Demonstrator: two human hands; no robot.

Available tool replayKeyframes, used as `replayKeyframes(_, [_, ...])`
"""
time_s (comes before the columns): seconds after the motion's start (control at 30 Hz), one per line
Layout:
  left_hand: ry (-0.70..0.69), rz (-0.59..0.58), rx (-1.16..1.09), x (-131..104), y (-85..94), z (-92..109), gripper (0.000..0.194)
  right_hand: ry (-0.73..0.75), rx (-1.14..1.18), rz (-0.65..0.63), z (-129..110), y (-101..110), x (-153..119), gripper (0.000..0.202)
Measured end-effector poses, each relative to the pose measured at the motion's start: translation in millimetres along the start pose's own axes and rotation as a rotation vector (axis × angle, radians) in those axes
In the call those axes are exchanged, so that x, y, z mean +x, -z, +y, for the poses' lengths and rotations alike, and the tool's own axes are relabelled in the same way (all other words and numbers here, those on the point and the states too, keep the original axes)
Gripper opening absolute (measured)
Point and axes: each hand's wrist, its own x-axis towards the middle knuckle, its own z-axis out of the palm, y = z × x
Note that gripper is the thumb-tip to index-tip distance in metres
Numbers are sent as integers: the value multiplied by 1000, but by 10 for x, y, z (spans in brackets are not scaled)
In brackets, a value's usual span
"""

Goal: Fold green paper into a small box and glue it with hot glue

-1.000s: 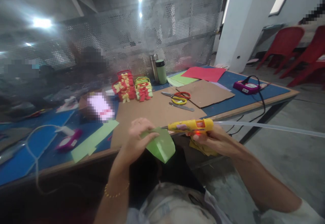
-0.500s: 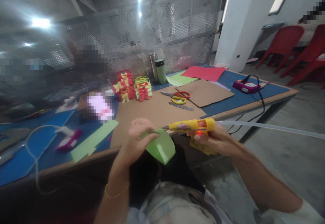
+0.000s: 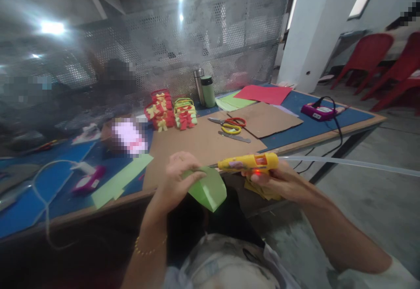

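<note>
A folded piece of light green paper (image 3: 210, 190) is pinched between the thumb and fingers of my left hand (image 3: 182, 175), just off the table's front edge. My right hand (image 3: 274, 182) grips a yellow hot glue gun (image 3: 247, 162) with a red light lit on its underside. The gun's nozzle points left and meets the upper edge of the green paper; whether it touches is hard to make out. A long clear glue stick (image 3: 348, 163) runs out of the gun's back to the right. Some yellow material (image 3: 262, 190) shows below my right hand.
Scissors (image 3: 231, 125) and a metal blade (image 3: 234, 137) lie on brown cardboard (image 3: 193, 144). Small red and yellow paper baskets (image 3: 160, 112) stand near two bottles (image 3: 207, 92). Green strips (image 3: 123, 182) lie left, red paper (image 3: 262, 94) at the back, a purple power socket (image 3: 318, 110) right.
</note>
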Motion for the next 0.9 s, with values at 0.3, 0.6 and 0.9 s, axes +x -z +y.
replayKeyframes(0.3, [-104, 85, 20, -12, -16, -23, 4, -4, -124, -36, -102, 32, -11, 38])
replayKeyframes(0.6, [-268, 209, 115, -7, -13, 16, 6, 72, -333, -5, -307, 22, -70, 39])
replayKeyframes(0.9, [-314, 253, 248, -38, 22, 116, 8, 116, -374, 7, -370, 18, -71, 34])
